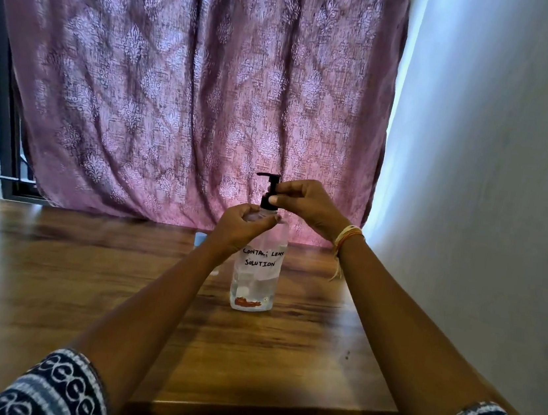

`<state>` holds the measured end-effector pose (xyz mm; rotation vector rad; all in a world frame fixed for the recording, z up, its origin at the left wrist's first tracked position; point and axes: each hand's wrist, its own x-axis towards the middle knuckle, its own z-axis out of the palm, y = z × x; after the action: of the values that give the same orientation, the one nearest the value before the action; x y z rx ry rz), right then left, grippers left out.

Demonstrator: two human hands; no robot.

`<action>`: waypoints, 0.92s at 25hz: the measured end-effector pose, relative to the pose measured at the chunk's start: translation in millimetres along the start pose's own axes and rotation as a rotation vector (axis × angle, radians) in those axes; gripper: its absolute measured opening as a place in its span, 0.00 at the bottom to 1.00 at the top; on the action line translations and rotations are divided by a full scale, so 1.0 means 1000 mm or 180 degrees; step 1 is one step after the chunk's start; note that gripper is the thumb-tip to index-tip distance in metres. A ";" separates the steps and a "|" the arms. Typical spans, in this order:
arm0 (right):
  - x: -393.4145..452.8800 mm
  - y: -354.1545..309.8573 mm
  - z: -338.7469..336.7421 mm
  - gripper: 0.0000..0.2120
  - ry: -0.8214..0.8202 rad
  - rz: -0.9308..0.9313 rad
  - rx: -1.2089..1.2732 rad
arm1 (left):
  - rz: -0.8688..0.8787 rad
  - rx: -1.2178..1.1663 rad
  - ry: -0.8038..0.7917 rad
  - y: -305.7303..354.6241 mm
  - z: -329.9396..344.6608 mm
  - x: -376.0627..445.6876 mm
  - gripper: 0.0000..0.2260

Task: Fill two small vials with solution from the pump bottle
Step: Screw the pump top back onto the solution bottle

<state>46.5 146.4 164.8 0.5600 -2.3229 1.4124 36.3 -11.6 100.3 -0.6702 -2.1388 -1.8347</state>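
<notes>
A clear pump bottle (pixel 257 274) with a black pump head (pixel 269 189) stands upright on the wooden table (pixel 85 270); its white label reads "CONTACT LENS SOLUTION". My left hand (pixel 239 227) curls around the bottle's shoulder, just under the spout, and something clear shows between its fingers; whether that is a vial I cannot tell. My right hand (pixel 311 205) pinches the black pump collar with thumb and fingers. A small pale object (pixel 200 238), perhaps a vial or cap, peeks out behind my left wrist.
A purple patterned curtain (pixel 203 95) hangs right behind the table. A white wall (pixel 491 199) runs close along the table's right edge. The table's front edge (pixel 261 409) lies near my body. Thread bracelets circle my right wrist (pixel 348 237).
</notes>
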 end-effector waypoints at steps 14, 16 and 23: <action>-0.001 -0.005 0.003 0.20 0.0032 0.0197 0.0359 | 0.0017 0.0055 0.0022 0.003 0.000 -0.001 0.18; -0.002 -0.006 0.002 0.21 0.0033 0.0203 0.0316 | 0.0028 0.0110 -0.0020 0.001 -0.001 0.000 0.19; -0.001 -0.009 0.010 0.18 -0.0409 0.0031 0.0297 | -0.0088 0.0220 -0.0213 -0.001 -0.007 0.004 0.21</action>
<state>51.4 134.3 166.8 0.6859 -2.3702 1.5380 31.5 -17.5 102.6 -0.6991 -2.2536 -1.7666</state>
